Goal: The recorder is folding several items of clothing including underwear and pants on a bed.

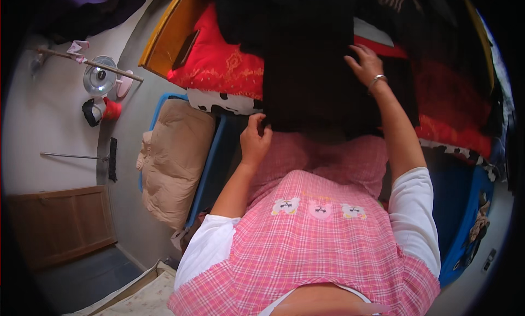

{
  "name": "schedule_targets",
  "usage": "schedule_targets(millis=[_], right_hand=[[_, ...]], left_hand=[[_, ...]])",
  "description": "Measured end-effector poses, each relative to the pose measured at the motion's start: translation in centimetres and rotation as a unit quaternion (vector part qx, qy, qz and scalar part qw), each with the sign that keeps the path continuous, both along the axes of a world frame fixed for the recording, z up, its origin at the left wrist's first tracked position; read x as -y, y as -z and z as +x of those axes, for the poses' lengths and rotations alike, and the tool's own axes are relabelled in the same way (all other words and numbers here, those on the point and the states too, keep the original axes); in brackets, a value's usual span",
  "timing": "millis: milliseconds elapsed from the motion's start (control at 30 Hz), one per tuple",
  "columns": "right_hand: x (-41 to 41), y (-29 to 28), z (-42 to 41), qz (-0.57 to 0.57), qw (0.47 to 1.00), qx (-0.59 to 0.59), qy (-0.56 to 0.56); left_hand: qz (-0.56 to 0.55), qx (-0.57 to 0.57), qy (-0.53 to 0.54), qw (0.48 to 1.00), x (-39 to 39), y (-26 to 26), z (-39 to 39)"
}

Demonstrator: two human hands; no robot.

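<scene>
A black cloth (307, 74), which looks like a garment, lies spread over the bed in front of me, and its folds are too dark to make out. At its near left corner is my left hand (255, 139), fingers curled and thumb a little apart; whether cloth is pinched there is unclear. My right hand (366, 66), with a bracelet (376, 81) at the wrist, reaches over the right side of the cloth. Its fingers are spread and hold nothing visible. Red embroidered bedding (229, 66) shows left of the cloth, above a black-and-white patterned fabric (223, 102).
A blue bin (207, 172) with a beige padded item (178, 152) stands left of my legs. Another blue container (463, 234) is at the right. Dark clothes (443, 33) lie at the far right. A fan (100, 75) and a broom (112, 159) are farther left.
</scene>
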State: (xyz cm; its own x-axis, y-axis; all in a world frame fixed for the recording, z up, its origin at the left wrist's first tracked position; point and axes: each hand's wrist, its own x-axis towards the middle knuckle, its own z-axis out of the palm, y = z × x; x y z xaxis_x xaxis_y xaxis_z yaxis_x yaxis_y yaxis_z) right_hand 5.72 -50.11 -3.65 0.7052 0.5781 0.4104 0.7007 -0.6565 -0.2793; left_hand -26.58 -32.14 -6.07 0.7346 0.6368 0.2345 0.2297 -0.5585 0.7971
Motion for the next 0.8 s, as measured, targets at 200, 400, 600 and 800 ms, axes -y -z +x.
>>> schedule_targets(millis=[200,400,600,800], right_hand=[[-12.4,-2.4,-2.9,0.004,0.989,-0.053,-0.14],[-18.7,-3.1,-3.7,-0.161,0.959,-0.221,-0.078],[-19.9,-3.3,-3.0,-0.159,0.95,-0.226,-0.145],[-19.7,-2.5,-3.1,-0.096,0.967,-0.195,-0.135]], left_hand=[[0.049,0.004,-0.009,0.999,0.3,1.7,-0.3],[0.037,0.038,-0.002,0.999,1.0,1.6,-1.3],[-0.051,-0.004,-0.02,0.998,0.9,1.8,-1.2],[-0.078,0.013,-0.024,0.997,0.6,2.8,-1.6]])
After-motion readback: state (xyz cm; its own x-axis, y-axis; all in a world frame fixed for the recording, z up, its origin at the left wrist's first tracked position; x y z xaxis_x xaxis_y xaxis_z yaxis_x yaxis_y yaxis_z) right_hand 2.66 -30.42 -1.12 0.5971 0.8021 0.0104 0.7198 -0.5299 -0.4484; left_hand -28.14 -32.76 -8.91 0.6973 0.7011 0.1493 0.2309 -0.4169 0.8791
